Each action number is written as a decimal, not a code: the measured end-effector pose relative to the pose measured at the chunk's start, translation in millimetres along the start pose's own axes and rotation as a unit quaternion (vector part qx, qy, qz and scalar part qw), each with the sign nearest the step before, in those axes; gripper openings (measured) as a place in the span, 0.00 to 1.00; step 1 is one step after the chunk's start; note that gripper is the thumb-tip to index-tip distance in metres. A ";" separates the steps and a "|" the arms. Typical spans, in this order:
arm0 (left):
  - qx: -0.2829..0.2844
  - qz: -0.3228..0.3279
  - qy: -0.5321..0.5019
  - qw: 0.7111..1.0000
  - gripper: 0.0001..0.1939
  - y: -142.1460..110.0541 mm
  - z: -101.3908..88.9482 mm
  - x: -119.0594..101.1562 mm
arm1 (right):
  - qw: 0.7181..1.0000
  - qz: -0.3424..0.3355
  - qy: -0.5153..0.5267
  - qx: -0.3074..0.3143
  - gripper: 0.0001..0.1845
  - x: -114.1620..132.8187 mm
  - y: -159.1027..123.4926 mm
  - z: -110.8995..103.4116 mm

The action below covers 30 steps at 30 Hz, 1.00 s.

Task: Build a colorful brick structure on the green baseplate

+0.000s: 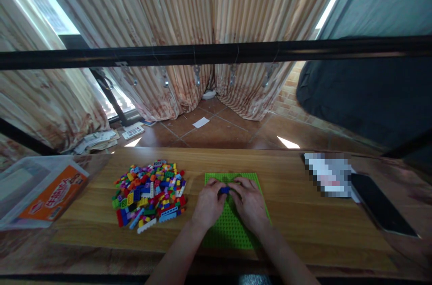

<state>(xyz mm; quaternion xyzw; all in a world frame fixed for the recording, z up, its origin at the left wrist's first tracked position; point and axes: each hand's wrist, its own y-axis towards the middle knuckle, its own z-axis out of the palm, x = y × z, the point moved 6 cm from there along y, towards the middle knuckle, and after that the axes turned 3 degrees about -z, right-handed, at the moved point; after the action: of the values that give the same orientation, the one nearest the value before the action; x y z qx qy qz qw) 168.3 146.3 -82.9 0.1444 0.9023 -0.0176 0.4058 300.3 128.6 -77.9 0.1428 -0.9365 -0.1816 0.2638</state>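
Observation:
A small blue toy brick [224, 190] is held between both hands over the upper half of a green studded baseplate [232, 235]. The fingertips of my left hand [209, 203] close on its left end. From the other side, my right hand [249, 204] pinches its right end. Whether the brick touches the studs cannot be made out, since the fingers cover its edges. Left of the baseplate lies a heap of loose toy bricks [148, 195] in many colours.
The wooden table [290, 231] carries everything. A clear plastic box [43, 195] with an orange label stands at the far left. On the right lie a blurred-out flat item [329, 175] and a dark phone-like slab [383, 204]. A black bar [216, 53] crosses beyond the table.

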 end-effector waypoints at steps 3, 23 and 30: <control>0.002 0.005 -0.024 1.000 0.14 0.4 -2.9 1.9 | 1.000 -0.001 0.001 0.006 0.13 -1.4 0.0 2.8; -0.090 -0.067 -0.115 0.987 0.06 8.2 -10.3 19.0 | 1.000 -0.008 -0.026 -0.013 0.11 -5.2 -6.3 6.8; -0.100 -0.061 -0.105 0.988 0.08 8.1 -12.0 14.9 | 1.000 -0.002 -0.022 -0.009 0.10 -5.0 -5.9 7.1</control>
<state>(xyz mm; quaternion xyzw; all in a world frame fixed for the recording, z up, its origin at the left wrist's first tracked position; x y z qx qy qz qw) 152.4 159.5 -85.1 0.0451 0.8593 0.0328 0.5084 301.6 127.0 -88.2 0.1382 -0.9400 -0.1938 0.2445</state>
